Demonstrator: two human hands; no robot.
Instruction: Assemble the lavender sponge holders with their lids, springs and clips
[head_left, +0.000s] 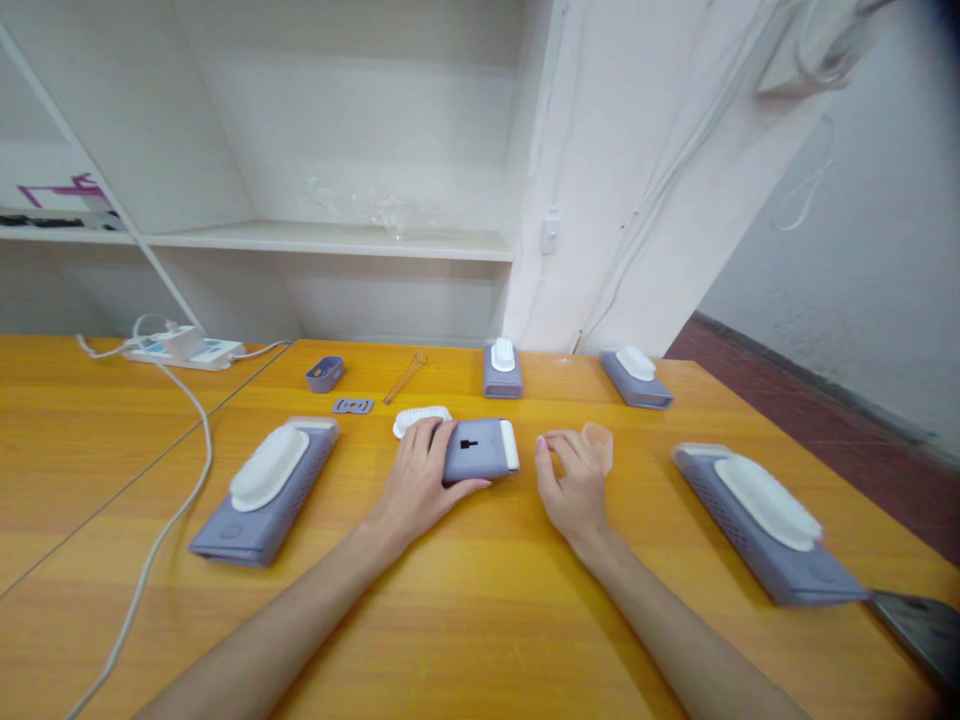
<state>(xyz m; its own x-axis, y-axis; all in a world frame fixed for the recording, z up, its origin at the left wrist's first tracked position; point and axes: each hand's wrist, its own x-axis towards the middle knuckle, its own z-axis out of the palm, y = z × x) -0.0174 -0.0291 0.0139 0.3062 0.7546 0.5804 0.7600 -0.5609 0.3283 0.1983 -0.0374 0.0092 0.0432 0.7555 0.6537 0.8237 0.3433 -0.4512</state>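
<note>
In the middle of the table, my left hand (420, 470) is wrapped round the left end of a grey-purple plastic casing (480, 450) with a dark key-shaped slot and a white end. A white ribbed brush-like piece (421, 416) lies just behind that hand, partly covered by it. To the right, apart from the casing, my right hand (574, 485) is closed with fingertips curled together; whatever they may pinch is too small to name. A thin peach-coloured translucent piece (598, 445) shows behind the right hand; I cannot tell whether they touch.
Grey-purple casings with white brush-like tops lie at left (262, 490), right (765, 520) and back (502, 370). A small purple frame (325, 374), flat plate (352, 406) and spring (405, 380) lie back left. A cable (180, 510) runs from a power strip (187, 347). A dark phone-like object (919, 625) sits far right.
</note>
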